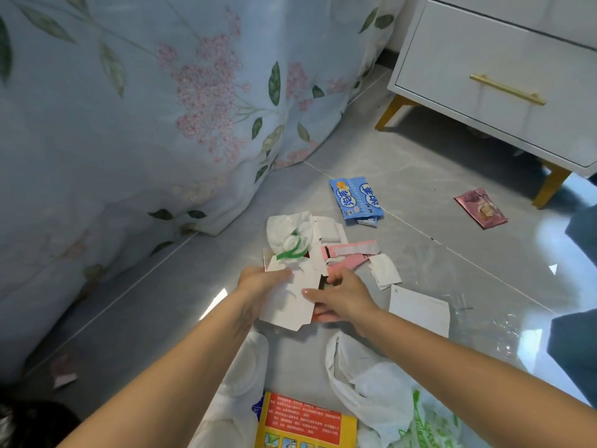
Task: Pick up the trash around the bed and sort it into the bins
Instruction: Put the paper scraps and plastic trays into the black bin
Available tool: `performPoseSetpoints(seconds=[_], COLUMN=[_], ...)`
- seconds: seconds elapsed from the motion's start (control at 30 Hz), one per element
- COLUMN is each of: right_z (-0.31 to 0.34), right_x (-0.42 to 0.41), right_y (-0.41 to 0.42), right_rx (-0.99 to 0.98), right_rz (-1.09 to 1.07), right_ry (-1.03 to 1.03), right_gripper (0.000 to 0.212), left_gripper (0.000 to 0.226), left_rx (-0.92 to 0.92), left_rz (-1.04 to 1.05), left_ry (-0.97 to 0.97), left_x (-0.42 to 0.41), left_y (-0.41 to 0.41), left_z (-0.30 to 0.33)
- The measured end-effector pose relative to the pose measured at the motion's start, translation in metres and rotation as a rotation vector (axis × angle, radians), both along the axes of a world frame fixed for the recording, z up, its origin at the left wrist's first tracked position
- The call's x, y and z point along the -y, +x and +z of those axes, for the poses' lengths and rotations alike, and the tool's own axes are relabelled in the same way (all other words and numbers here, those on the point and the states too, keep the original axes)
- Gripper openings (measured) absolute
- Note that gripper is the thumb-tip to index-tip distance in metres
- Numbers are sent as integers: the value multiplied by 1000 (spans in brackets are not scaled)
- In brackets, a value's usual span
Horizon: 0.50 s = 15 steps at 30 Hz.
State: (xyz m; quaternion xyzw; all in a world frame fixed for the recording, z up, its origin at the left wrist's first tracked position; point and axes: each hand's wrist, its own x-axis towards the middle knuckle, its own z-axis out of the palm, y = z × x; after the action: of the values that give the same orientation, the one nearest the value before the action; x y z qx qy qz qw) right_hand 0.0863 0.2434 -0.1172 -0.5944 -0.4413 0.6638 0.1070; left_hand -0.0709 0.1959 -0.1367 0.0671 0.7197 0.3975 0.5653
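My left hand (258, 281) and right hand (339, 294) both grip flattened white carton (290, 302), fingers curled; blue wrapper (355, 200) beyond on floor (403, 176).

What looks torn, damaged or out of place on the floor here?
The flattened white carton both hands grip is ripped, with torn pieces beside it. A blue wrapper and a pink wrapper lie loose on the tiles near the nightstand.

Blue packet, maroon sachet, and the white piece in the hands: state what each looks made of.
Blue packet: glossy plastic film, crinkled, torn end.
Maroon sachet: shiny film or foil, probably; it catches light.
White piece: thin matte cardboard, likely; flat, crisp cut flaps, held by both hands.
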Motion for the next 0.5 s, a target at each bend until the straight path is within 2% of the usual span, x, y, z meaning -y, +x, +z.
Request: performPoseSetpoints(seconds=[0.1,0.17,0.23,0.3,0.37,0.4,0.43,0.47,0.5], right_z=[5,11,22,26,22,18,12,6,1], right_x=[-19,-44,-73,-98,-114,-117,-119,-120,-119], right_y=[7,11,11,8,0,-4,-10,-16,-22], right_rx=[229,360,361,363,393,407,449,534,650], right_rz=[92,23,-103,-110,73,170,249,328,421], right_ry=[402,624,712,628,443,360,311,303,339], right_gripper=[36,39,36,36,42,51,72,94,107], left_gripper=[39,30,21,15,11,11,11,13,14], left_rx=[-25,-74,-88,-97,-84,-71,-62,-53,-46], left_rz=[-21,-56,-92,-129,-147,-153,-157,-160,-162], left_ry=[-13,-40,-58,-73,-71,-65,-66,-65,-67], left_x=[4,9,14,18,22,23,24,25,25], left_y=[-4,-8,-11,-15,-17,-17,-18,-18,-18], left_z=[-1,2,4,6,7,7,8,9,10])
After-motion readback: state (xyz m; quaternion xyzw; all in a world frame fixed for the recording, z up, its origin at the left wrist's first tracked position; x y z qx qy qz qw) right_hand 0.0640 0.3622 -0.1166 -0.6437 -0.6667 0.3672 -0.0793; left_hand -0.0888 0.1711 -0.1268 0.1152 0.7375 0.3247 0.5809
